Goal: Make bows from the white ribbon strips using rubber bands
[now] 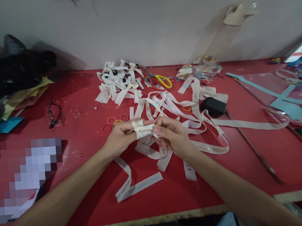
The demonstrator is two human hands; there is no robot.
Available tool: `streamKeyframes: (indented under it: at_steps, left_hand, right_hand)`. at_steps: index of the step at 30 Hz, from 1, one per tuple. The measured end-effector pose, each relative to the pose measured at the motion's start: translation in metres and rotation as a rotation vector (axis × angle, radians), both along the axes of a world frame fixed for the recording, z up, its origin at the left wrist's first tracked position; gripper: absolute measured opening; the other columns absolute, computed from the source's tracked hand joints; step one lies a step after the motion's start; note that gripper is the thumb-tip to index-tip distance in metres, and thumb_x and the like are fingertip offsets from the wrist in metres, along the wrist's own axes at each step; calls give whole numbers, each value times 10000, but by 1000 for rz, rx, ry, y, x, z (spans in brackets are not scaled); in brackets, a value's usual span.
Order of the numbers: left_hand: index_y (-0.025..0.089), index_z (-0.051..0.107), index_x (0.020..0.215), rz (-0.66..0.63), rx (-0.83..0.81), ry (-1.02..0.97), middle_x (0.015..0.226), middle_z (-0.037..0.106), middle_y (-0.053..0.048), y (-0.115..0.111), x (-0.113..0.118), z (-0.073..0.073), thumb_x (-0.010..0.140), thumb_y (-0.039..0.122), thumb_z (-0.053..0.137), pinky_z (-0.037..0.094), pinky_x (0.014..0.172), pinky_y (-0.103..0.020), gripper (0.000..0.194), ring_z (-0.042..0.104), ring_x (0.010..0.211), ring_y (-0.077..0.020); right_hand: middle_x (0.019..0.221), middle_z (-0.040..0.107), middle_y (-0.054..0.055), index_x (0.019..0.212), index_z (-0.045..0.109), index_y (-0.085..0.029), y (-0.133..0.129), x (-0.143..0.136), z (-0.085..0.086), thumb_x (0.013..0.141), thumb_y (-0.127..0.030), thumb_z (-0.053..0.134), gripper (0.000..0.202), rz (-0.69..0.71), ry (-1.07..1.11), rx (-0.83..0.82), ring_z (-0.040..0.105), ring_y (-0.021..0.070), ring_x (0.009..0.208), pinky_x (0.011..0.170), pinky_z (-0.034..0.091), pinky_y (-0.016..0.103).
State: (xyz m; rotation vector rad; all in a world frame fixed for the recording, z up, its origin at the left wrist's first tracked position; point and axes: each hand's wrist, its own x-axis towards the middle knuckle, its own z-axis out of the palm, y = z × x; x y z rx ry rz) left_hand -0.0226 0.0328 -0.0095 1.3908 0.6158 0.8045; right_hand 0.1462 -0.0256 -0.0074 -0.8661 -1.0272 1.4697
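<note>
Above the middle of the red table, my left hand [122, 134] has its fingers pressed against a white printed ribbon [144, 130], which is looped around them. My right hand [171, 132] pinches the ribbon near those fingertips, and the two hands almost touch. Ribbon tails hang below; where they join the loop is partly hidden by the fingers. Long loose ribbon strips [215, 146] curl beneath and to the right of the hands. Small coloured elastic bands [111, 120] lie just beyond my left hand. Farther back sits a pile of tied white ribbon bows [120, 79].
Yellow-and-red scissors [163, 82] lie at the back beside the bows. Eyeglasses [55, 113] rest on the red table [86, 186] at left, near a black bundle [16, 70]. A black block [213, 107], a thin rod [260, 157] and light-blue strips [284, 100] are at right.
</note>
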Motion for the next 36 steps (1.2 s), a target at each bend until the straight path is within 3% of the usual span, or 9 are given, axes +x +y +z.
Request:
streamKeyframes:
  at_steps: [3,6,12,18,24,31,36]
  left_hand:
    - [187,796,816,59,-20,60,622,630,5,-1,1,2,711,267,784,432,593,-193,132,503,576,-87]
    - [165,764,687,126,-12,77,587,618,9,0,1,2,702,276,781,426,563,-190,113,500,556,-89]
    - [146,651,490,158,41,134,485,550,19,-1,2,6,692,312,772,402,515,-190,289,468,491,-85]
    - [146,757,673,186,11,155,599,653,0,-2,3,9,684,253,754,446,569,-189,107,531,557,-97]
    - [143,794,830,168,23,151,646,699,-20,-1,0,7,730,228,686,474,619,-211,170,593,609,-126]
    - [147,779,669,90,-4,190,488,630,-9,-3,3,9,681,295,750,465,552,-224,152,551,516,-128]
    - [138,655,440,16,-13,235,432,575,2,-3,3,7,705,286,736,323,466,-178,314,413,442,-67]
  right_hand:
    - [456,464,-87,693,533,-196,-3,-3,2,866,-329,624,237,-23,-139,49,364,55,349,380,294,204]
    - [489,463,-82,693,530,-190,-6,-5,5,878,-354,610,259,-58,-241,89,377,49,375,384,292,193]
    - [498,455,-77,681,508,-191,-6,-4,7,886,-369,599,286,-101,-325,159,375,52,393,386,287,194]
    - [522,456,-65,698,515,-198,-9,-1,5,907,-306,559,239,-133,-404,327,367,60,420,418,297,206]
    - [559,475,-46,676,519,-204,-9,-2,5,881,-256,560,216,-132,-597,467,411,81,488,467,346,219]
    - [527,488,-63,723,545,-206,-9,-1,3,901,-323,581,216,-148,-369,295,388,67,412,417,319,212]
    - [468,402,-82,652,474,-216,0,2,-1,853,-317,611,263,-138,72,46,356,74,382,392,292,206]
